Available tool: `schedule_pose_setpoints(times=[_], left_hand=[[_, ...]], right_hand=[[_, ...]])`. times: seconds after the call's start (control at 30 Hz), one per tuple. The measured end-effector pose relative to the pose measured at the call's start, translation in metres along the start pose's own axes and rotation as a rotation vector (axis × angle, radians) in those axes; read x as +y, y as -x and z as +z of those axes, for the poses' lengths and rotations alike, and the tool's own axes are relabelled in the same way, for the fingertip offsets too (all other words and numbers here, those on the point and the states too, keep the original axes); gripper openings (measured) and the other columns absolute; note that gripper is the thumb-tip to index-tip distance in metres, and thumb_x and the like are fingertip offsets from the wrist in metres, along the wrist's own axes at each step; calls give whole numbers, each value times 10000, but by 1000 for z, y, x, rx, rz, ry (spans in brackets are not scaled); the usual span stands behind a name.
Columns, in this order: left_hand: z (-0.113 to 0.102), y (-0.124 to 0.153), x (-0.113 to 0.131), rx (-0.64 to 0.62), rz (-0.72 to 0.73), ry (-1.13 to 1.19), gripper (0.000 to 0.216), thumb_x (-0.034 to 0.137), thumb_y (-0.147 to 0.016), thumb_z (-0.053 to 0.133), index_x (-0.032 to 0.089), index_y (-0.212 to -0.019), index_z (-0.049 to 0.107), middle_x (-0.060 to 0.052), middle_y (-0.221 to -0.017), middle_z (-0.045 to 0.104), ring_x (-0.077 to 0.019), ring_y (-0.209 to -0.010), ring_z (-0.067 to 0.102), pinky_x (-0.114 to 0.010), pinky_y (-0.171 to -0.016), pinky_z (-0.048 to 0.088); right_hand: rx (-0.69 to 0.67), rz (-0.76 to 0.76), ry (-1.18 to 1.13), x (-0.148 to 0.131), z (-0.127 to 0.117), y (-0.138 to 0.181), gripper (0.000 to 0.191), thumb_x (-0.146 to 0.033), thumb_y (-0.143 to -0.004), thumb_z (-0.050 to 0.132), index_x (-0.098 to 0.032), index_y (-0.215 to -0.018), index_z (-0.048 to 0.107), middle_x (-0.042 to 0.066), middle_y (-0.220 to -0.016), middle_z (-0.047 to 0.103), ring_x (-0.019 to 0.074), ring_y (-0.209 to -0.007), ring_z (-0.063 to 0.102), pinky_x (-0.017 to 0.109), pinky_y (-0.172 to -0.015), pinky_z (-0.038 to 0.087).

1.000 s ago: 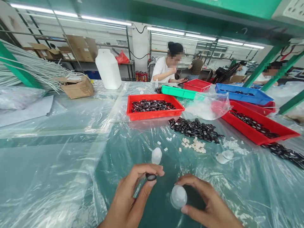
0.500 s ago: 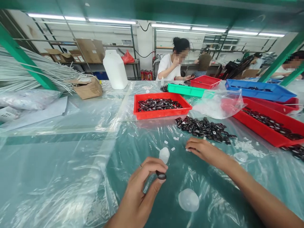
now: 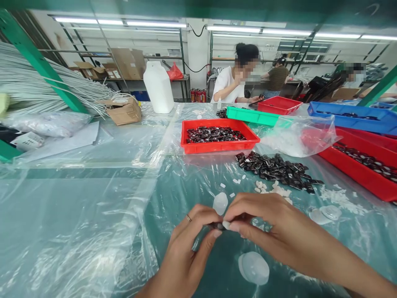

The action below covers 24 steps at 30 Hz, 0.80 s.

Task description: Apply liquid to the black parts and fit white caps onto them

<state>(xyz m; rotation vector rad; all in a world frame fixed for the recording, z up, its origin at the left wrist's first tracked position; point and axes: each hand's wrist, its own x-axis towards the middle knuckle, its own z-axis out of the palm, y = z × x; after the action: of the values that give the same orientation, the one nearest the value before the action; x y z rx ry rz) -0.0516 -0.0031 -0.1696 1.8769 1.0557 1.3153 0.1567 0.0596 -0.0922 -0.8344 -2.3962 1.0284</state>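
Bare forearms, thin ring (image 3: 188, 217) on left hand (image 3: 182, 252)

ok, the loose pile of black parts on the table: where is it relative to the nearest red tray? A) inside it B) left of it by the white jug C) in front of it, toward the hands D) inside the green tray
C: the black parts lie loose on the plastic sheet just in front of the red tray, between it and the hands.

bench (image 3: 93, 207) under clear plastic sheet | red tray (image 3: 219, 145) of dark parts, centre | green tray (image 3: 251, 116), second red tray (image 3: 279, 105) behind it | blue tray (image 3: 350, 118), upper right | white jug (image 3: 158, 87), upper centre | cardboard box (image 3: 124, 111) beside white rods (image 3: 46, 89), upper left | seated person (image 3: 232, 80) across the bench
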Motion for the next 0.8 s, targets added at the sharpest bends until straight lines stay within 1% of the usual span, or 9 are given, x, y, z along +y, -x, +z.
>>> schedule_pose_setpoints(times=[0.07, 0.17, 0.3, 0.4, 0.53, 0.67, 0.8], left_hand=[[0, 0, -1, 19, 19, -33, 291, 35, -1012, 507, 264, -1179, 573, 4, -1022, 598, -120, -917, 570, -219, -809, 434], [2, 1, -3, 48, 28, -61, 351, 19, -1005, 516, 276, -1236, 582, 9, -1029, 616, -116, -909, 584, -212, -802, 437], [5, 4, -5, 78, 28, -71, 414, 22, -1006, 524, 299, -1310, 571, 4, -1067, 635, -121, -936, 615, -217, -811, 456], [6, 5, -5, 83, 23, -74, 424, 23, -1010, 515, 297, -1328, 574, 0, -1070, 641, -121, -933, 626, -219, -805, 468], [5, 6, -3, 77, 26, -86, 438, 24, -1005, 522, 286, -1351, 576, -3, -1069, 637, -117, -919, 620, -214, -811, 471], [7, 11, -3, 38, 37, -78, 435, 31, -1009, 520, 271, -1366, 584, -13, -1091, 645, -113, -926, 628, -198, -815, 488], [11, 16, -3, 48, 35, -61, 529, 44, -1008, 548, 294, -1465, 460, 10, -1099, 670, -98, -950, 654, -167, -867, 496]], right_hand=[[-12, 38, 23, -5, 0, -5, 125, -228, -1068, 601, -290, -965, 634, -109, -909, 638, 86, -835, 578, 224, -759, 384], [-26, 65, 19, -3, 0, -11, 168, -191, -1045, 618, -269, -900, 647, -106, -846, 635, 78, -776, 572, 208, -703, 387], [-31, 98, -8, 2, 2, -15, 199, -203, -1039, 615, -242, -847, 654, -84, -786, 623, 81, -731, 562, 200, -638, 386], [-61, 136, -83, 4, 3, -18, 204, -222, -1029, 622, -229, -832, 674, -71, -732, 624, 85, -682, 584, 189, -613, 410], [-147, 198, -250, 9, -1, -24, 154, -299, -1008, 683, -215, -882, 719, -53, -755, 657, 93, -668, 649, 161, -614, 484], [-278, 239, -392, 18, -9, -25, 175, -354, -966, 752, -188, -911, 738, -27, -751, 676, 113, -684, 678, 151, -608, 501], [-390, 243, -529, 25, -15, -25, 244, -398, -939, 777, -157, -948, 743, 3, -754, 687, 137, -696, 692, 173, -629, 535]])
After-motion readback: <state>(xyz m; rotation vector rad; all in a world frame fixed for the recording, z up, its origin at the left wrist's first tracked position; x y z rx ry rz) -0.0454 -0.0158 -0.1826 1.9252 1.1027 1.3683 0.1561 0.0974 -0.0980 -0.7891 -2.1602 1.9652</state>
